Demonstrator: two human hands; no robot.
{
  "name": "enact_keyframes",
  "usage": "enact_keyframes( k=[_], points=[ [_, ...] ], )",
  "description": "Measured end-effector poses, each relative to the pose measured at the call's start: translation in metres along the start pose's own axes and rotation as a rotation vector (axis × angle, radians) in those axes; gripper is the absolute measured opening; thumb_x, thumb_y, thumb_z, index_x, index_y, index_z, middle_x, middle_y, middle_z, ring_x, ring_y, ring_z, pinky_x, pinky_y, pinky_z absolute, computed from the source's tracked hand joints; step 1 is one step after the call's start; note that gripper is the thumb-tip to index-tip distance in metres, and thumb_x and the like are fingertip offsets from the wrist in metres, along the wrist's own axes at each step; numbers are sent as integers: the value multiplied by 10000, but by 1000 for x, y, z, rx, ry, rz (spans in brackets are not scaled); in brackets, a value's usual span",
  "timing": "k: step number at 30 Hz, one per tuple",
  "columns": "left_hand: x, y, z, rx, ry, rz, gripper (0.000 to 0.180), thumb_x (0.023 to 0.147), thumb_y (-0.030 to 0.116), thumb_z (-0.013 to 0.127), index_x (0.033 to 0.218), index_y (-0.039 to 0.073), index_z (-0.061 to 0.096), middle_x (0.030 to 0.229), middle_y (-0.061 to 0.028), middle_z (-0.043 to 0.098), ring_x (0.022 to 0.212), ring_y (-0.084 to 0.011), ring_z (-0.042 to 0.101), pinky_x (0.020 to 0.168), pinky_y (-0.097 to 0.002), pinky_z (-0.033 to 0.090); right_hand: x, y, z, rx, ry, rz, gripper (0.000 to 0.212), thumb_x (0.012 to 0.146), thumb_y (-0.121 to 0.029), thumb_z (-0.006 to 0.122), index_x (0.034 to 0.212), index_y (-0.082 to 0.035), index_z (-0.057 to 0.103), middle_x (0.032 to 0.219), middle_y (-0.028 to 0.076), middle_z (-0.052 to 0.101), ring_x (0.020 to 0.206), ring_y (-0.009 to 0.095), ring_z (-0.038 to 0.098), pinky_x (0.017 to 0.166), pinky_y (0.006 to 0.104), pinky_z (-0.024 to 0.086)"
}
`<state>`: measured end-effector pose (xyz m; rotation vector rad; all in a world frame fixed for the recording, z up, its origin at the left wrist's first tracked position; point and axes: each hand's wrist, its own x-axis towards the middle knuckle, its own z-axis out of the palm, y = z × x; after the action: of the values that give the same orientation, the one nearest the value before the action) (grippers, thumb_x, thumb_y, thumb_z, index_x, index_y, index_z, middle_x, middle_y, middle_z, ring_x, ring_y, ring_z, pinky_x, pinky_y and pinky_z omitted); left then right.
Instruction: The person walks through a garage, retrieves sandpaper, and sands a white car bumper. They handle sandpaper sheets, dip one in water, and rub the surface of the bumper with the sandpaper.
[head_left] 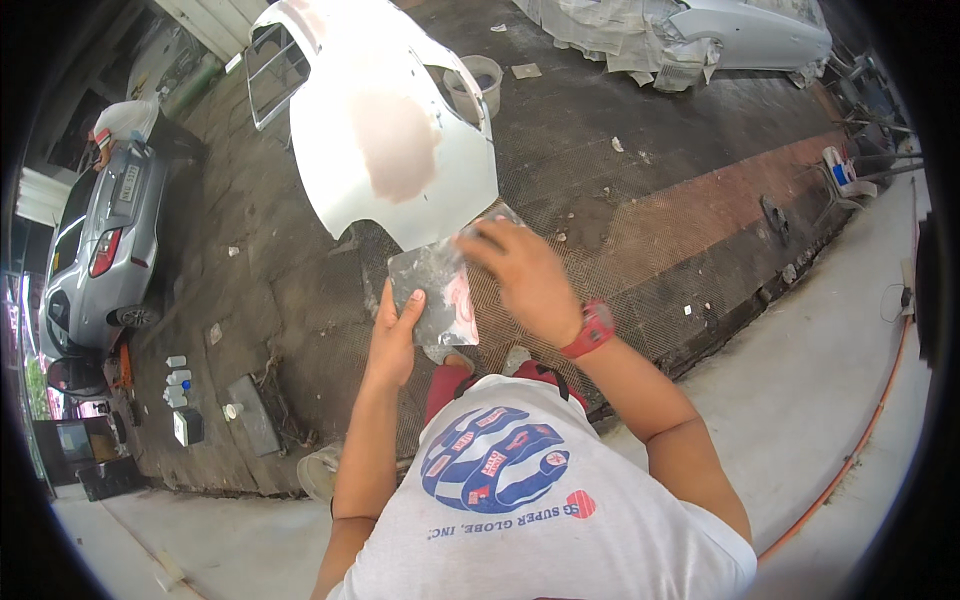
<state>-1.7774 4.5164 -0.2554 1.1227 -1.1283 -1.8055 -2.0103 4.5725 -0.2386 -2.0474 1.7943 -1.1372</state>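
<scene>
My left hand (393, 343) is closed on a flat grey mixing board (428, 285), its thumb lying on top. Pink and whitish body filler (460, 305) is smeared along the board's right side. Over that side is my right hand (528, 283), blurred by motion, with its fingers bent. A thin greyish spreader (506, 213) shows past these fingers, mostly hidden by them. Just beyond the board stands a white car body panel (335, 130) with a cut-out window opening. A large dull beige-pink filler patch (397, 150) covers its middle.
A silver car (125, 230) stands at left, with a person (128, 122) leaning by it. Several bottles (177, 380) and a dark case (253, 415) are on the floor. Behind the panel is a white bucket (482, 85). A covered car body (690, 40) stands far right.
</scene>
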Motion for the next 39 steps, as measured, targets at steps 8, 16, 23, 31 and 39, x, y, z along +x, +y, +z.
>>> enact_keyframes(
  k=[8, 16, 23, 31, 39],
  points=[
    [10, -6, -17, -20, 298, 346, 443, 1106, 171, 554, 1503, 5, 448, 1379, -142, 615, 1227, -222, 628, 1075, -369, 499, -29, -36, 4, -175, -260, -218, 613, 811, -76, 734, 1391, -264, 674, 1450, 35, 600, 1472, 316, 469, 1246, 705, 219],
    [7, 14, 2, -273, 132, 180, 413, 1074, 134, 602, 1468, 51, 511, 1315, -104, 668, 1204, -227, 676, 1020, -389, 574, -23, -24, 32, 5, -274, 29, 556, 945, -37, 601, 1473, -206, 557, 1549, 209, 467, 1409, 463, 519, 1129, 555, 488],
    [14, -5, -18, 64, 159, 279, 443, 1084, 131, 599, 1495, 17, 480, 1354, -106, 636, 1222, -185, 630, 1041, -357, 533, -16, -32, 6, -252, -183, -170, 521, 922, 3, 579, 1400, -192, 649, 1534, 125, 520, 1488, 411, 443, 1196, 676, 314],
    [0, -9, -10, 142, 152, 223, 449, 1087, 172, 621, 1474, -16, 489, 1306, -88, 652, 1156, -159, 625, 1017, -325, 508, -18, -24, 25, -204, -191, -87, 529, 896, 12, 589, 1365, -213, 683, 1483, 67, 586, 1494, 343, 446, 1226, 675, 265],
    [6, -15, -42, -186, 323, 251, 387, 1087, 120, 572, 1454, 19, 500, 1284, -115, 671, 1166, -209, 675, 1000, -364, 556, -21, -49, 4, -47, -293, -319, 561, 890, 12, 637, 1378, -263, 675, 1528, 87, 546, 1516, 349, 425, 1243, 689, 266]
  ],
)
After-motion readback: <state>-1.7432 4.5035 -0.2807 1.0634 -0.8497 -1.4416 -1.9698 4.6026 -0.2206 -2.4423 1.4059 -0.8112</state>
